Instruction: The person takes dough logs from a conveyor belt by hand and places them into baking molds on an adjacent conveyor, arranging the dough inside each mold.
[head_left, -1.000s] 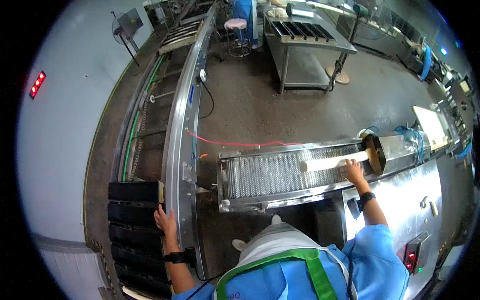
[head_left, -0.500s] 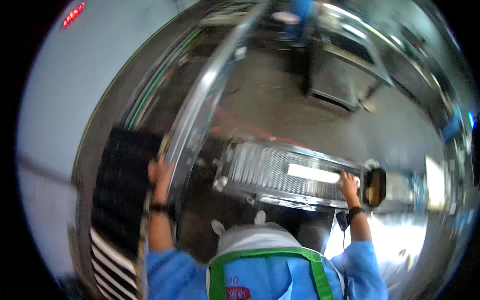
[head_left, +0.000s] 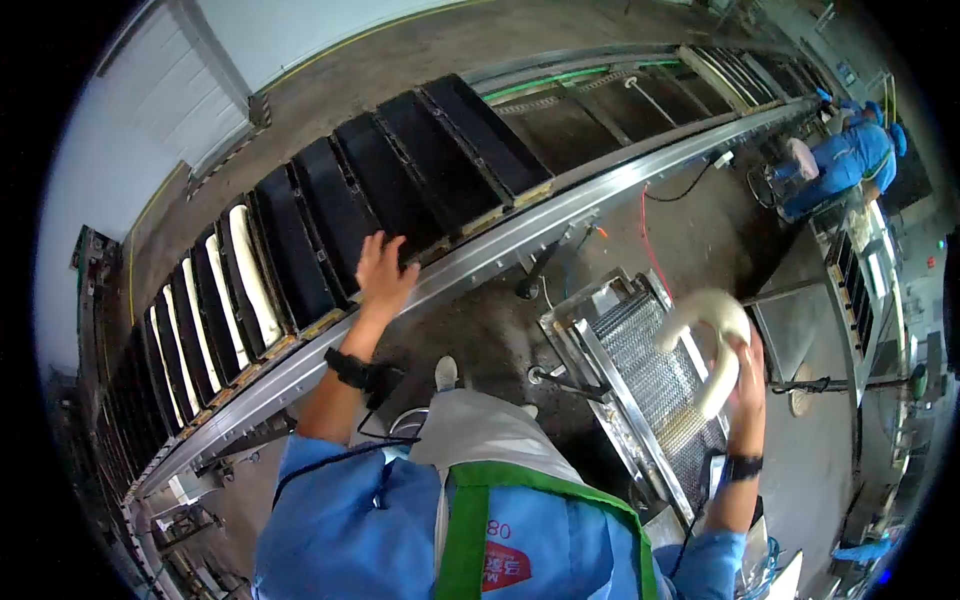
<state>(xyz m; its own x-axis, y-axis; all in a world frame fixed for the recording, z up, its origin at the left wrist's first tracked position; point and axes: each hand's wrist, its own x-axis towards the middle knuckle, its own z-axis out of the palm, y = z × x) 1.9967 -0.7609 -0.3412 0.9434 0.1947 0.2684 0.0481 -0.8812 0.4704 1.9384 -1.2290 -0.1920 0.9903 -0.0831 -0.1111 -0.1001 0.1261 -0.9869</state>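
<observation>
My right hand (head_left: 746,378) grips a pale, soft dough strip (head_left: 716,310), which bends over in an arch and droops at both ends. Below it lies the metal mesh belt (head_left: 630,345) of a small conveyor. With fingers spread, my left hand (head_left: 384,280) is at the near edge of a row of long black baking pans (head_left: 395,165), holding nothing. Whether it touches the pan edge, I cannot tell. Several pans to the left hold long dough strips, one of them a thick white strip (head_left: 252,275).
A steel conveyor rail (head_left: 620,185) runs diagonally along the pans. Workers in blue (head_left: 845,165) stand at the far right beside a metal table (head_left: 800,310). A red cable (head_left: 648,235) hangs to the floor beyond the mesh belt.
My view has swung towards the pans. The dough strip, lying straight on the mesh belt under my right hand before, is now lifted and bent. My left hand has spread its fingers.
</observation>
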